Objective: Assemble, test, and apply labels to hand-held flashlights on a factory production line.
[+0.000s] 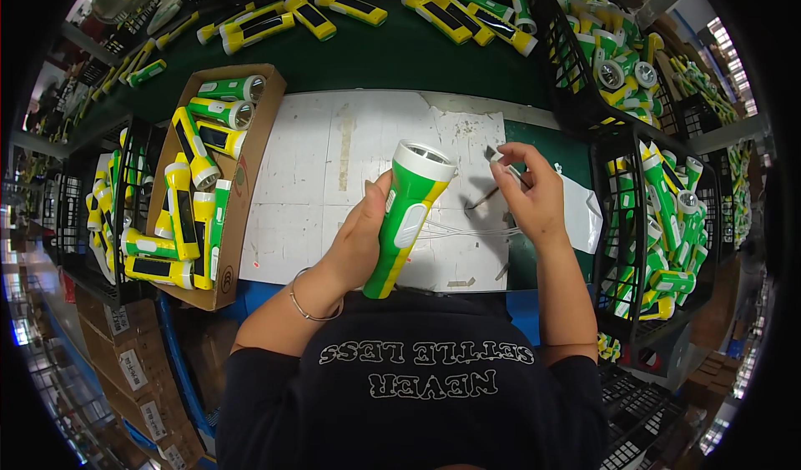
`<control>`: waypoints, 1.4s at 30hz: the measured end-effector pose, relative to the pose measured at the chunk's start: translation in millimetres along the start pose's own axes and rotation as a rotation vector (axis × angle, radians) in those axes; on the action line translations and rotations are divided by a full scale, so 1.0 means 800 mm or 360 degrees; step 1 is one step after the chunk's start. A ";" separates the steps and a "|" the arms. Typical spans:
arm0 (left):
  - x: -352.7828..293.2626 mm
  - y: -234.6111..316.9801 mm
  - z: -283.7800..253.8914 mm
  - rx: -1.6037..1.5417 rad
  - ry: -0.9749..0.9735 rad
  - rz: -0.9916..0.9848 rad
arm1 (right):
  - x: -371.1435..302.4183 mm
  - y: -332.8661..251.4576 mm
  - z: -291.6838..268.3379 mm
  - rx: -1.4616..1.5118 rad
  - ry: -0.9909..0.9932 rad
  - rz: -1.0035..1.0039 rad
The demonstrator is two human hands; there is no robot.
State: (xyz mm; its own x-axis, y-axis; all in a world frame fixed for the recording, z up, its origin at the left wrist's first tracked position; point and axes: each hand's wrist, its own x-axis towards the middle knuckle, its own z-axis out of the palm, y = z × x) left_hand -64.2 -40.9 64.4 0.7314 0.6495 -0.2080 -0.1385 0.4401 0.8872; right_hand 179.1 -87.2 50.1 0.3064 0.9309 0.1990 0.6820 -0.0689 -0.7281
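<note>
My left hand (363, 235) is wrapped around a flashlight (410, 207) with a green and yellow body, a white head and a light switch panel on its side. The flashlight stands tilted in front of me, its lens end pointing up and away. To its right, my right hand (534, 195) is closed in a pinch on a small slim object (494, 154) with a dark flat tip and a pale body. Its exact kind is too small to make out. Below those fingers a thin dark stick-like thing (482, 199) shows over the white sheet.
A white taped sheet (292, 178) covers the worktable. At left stands a cardboard box (272, 107) of flashlights. Black plastic crates (576, 78) full of flashlights rise at the right, with another crate (133, 211) at the left. Several yellow flashlights (352, 7) lie along the back.
</note>
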 end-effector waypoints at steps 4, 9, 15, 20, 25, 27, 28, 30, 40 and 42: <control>0.010 0.003 0.007 0.1089 0.0179 0.0540 | 0.000 -0.040 -0.013 0.0989 -0.0411 0.0122; 0.010 0.026 0.001 0.2292 0.0140 0.0925 | 0.002 -0.072 -0.032 0.0278 -0.0773 -0.0169; -0.016 0.053 -0.043 0.2571 0.0223 0.0834 | -0.004 -0.047 -0.036 0.0409 -0.0667 -0.0405; -0.027 0.066 -0.045 0.2636 0.0273 0.0745 | -0.003 -0.043 -0.033 0.0446 -0.0657 -0.0427; -0.015 0.051 -0.047 0.2399 0.0051 0.0594 | 0.003 -0.047 -0.022 0.0474 -0.0727 -0.0420; -0.009 0.045 -0.038 0.2250 -0.0072 0.0467 | 0.003 -0.052 -0.005 0.0488 -0.0803 -0.0451; -0.009 0.043 -0.037 0.2248 -0.0063 0.0464 | 0.002 -0.055 0.000 0.0502 -0.0808 -0.0431; -0.007 0.036 -0.040 0.2245 -0.0090 0.0355 | 0.003 -0.051 0.007 0.0508 -0.0846 -0.0372; 0.002 -0.026 -0.107 0.1274 0.0268 0.0017 | -0.021 -0.011 0.130 -0.0421 -0.0677 -0.0144; 0.007 -0.026 -0.095 0.1143 0.0307 -0.0020 | -0.020 -0.012 0.139 -0.0434 -0.0703 -0.0198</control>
State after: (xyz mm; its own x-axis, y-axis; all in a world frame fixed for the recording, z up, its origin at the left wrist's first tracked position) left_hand -107.7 0.7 13.4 0.5907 0.7734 -0.2298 0.3880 -0.0225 0.9214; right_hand 94.3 -61.4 -19.0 -0.0566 0.9963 -0.0648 0.8611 0.0159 -0.5081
